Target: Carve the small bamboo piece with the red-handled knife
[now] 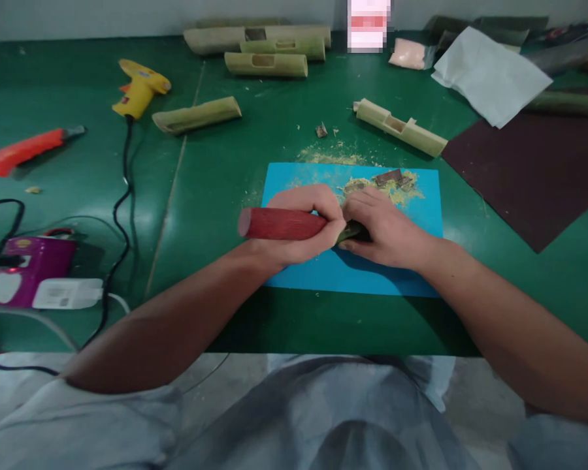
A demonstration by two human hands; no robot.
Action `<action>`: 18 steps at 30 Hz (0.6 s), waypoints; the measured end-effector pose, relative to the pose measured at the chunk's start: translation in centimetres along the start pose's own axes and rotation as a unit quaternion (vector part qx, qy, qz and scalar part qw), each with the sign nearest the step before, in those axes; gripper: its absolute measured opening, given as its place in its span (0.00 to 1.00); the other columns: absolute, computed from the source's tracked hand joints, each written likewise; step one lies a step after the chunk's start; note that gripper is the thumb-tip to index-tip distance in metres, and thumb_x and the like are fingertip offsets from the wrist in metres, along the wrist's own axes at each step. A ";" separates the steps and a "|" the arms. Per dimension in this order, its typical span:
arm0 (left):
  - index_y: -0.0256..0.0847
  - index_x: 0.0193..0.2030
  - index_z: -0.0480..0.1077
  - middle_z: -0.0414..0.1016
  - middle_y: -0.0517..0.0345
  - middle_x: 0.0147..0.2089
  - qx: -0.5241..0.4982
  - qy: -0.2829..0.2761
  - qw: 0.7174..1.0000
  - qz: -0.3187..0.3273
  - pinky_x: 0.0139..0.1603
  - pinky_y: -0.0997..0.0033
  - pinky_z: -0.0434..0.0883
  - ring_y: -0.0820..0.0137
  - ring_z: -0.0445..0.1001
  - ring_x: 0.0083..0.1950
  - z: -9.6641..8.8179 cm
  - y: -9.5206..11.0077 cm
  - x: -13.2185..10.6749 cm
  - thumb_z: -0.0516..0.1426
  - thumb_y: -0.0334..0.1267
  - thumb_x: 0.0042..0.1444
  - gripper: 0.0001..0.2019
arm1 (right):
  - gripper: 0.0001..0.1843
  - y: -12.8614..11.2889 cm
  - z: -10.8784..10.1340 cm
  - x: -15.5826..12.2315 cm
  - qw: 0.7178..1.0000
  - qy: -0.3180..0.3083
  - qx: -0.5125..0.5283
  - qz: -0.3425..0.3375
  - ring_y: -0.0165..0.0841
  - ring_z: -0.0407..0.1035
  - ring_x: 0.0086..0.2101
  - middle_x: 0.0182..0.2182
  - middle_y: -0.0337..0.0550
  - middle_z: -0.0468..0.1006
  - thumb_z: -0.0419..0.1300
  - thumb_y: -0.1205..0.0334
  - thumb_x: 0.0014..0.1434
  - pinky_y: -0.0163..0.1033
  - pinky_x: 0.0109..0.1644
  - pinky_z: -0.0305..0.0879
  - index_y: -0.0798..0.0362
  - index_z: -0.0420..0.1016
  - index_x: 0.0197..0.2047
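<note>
Gripping a red handle (pixel 281 224), the left hand (pixel 330 207) sits close against the right hand (pixel 387 225), which is curled around a dark green piece (pixel 355 230), possibly bamboo but mostly hidden. Both hands are over the blue mat (pixel 304 277) on the green tabletop (pixel 215 202), with pale shavings (pixel 408 190) just beyond.

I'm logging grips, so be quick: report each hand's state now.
Left hand: closed around a red handle.
Right hand: closed on a dark green piece.
</note>
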State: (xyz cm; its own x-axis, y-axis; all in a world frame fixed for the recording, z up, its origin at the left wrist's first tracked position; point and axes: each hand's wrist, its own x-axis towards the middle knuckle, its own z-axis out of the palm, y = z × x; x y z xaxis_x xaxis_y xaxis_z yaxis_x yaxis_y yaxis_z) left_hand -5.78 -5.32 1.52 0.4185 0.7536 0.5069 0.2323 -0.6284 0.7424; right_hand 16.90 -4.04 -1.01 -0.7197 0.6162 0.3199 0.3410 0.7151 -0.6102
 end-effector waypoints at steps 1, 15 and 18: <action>0.46 0.30 0.73 0.83 0.59 0.33 0.005 0.007 1.000 0.005 0.37 0.62 0.79 0.66 0.82 0.34 -0.1 0.0 0.0 0.64 0.39 0.64 0.11 | 0.08 0.0 0.0 0.0 1.000 0.001 0.003 -0.001 0.45 0.65 0.45 0.41 0.45 0.76 0.65 0.57 0.69 0.51 0.53 0.58 0.46 0.69 0.44; 0.45 0.34 0.74 0.82 0.60 0.32 -0.049 0.116 0.990 0.071 0.36 0.65 0.78 0.70 0.80 0.33 0.5 -1.3 -0.8 0.64 0.35 0.68 0.10 | 0.08 -0.3 -0.4 0.1 1.000 -0.020 0.001 0.013 0.46 0.66 0.47 0.43 0.47 0.78 0.65 0.57 0.69 0.52 0.54 0.59 0.47 0.71 0.47; 0.46 0.35 0.77 0.86 0.60 0.37 -0.020 0.070 0.997 0.033 0.42 0.62 0.81 0.67 0.83 0.38 0.3 -0.8 -0.6 0.65 0.38 0.68 0.08 | 0.08 -0.2 -0.3 0.1 1.000 -0.017 -0.004 0.011 0.45 0.65 0.45 0.42 0.47 0.77 0.65 0.56 0.69 0.51 0.53 0.59 0.47 0.69 0.45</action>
State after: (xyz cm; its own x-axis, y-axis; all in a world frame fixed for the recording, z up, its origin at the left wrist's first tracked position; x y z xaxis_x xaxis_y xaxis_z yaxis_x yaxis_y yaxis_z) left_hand -5.94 -5.33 0.53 0.3042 0.7328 0.6086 0.1715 -0.6706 0.7217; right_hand 16.97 -4.07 -0.62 -0.7319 0.6203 0.2821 0.3609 0.7041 -0.6116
